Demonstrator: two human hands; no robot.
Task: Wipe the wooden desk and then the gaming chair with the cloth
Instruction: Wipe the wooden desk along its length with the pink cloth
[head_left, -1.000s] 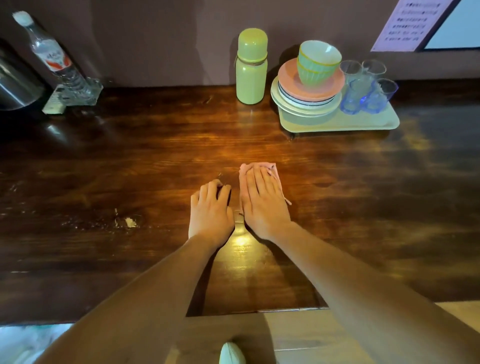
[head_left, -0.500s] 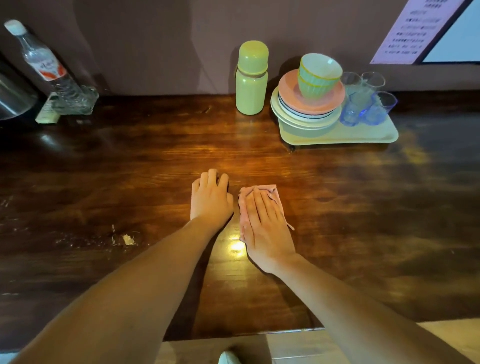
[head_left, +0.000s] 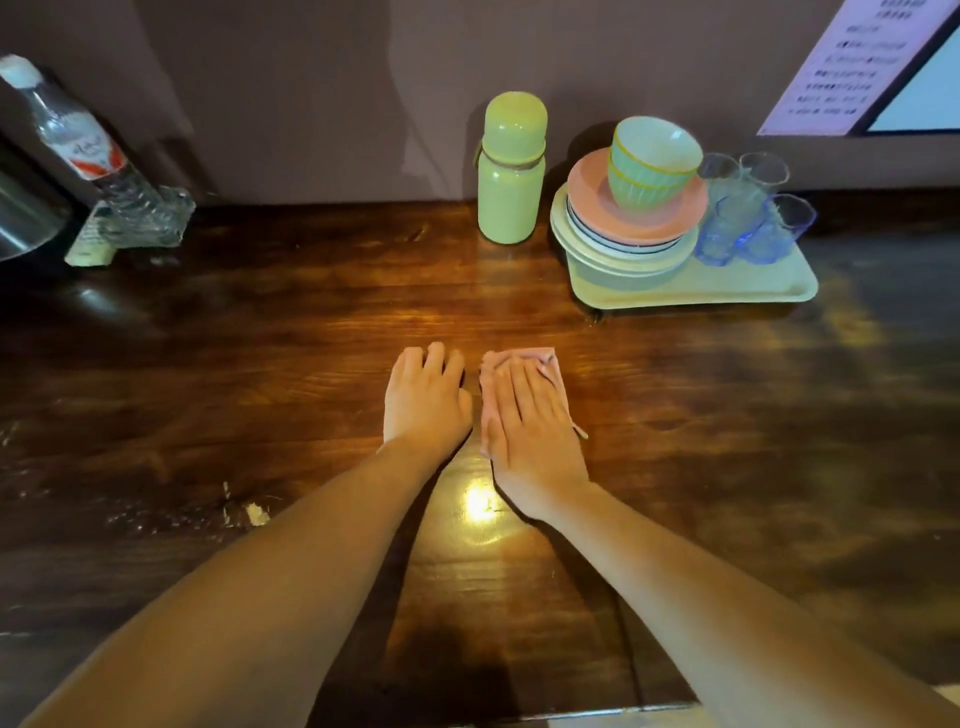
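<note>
Cloth (head_left: 546, 362) sits mid-desk (head_left: 260, 364), pinned flat under my right hand (head_left: 530, 431), fingers straight, pressing, not gripping. Left hand (head_left: 423, 400) rests on the wood just left of it, fingers loosely bent, holding nothing. So I'm on the desk-wiping step. Next I'd guess a firm sweep toward the pale specks (head_left: 254, 514) near left. Chair's out of view, and my palm hides most of the cloth.

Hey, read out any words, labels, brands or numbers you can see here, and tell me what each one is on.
Nothing here reads clearly.
On the bottle label: red and white print, too blurred to read.
On the paper sheet on the wall: several lines of print, too small and blurred to read.
On the green flask: no text visible.
</note>
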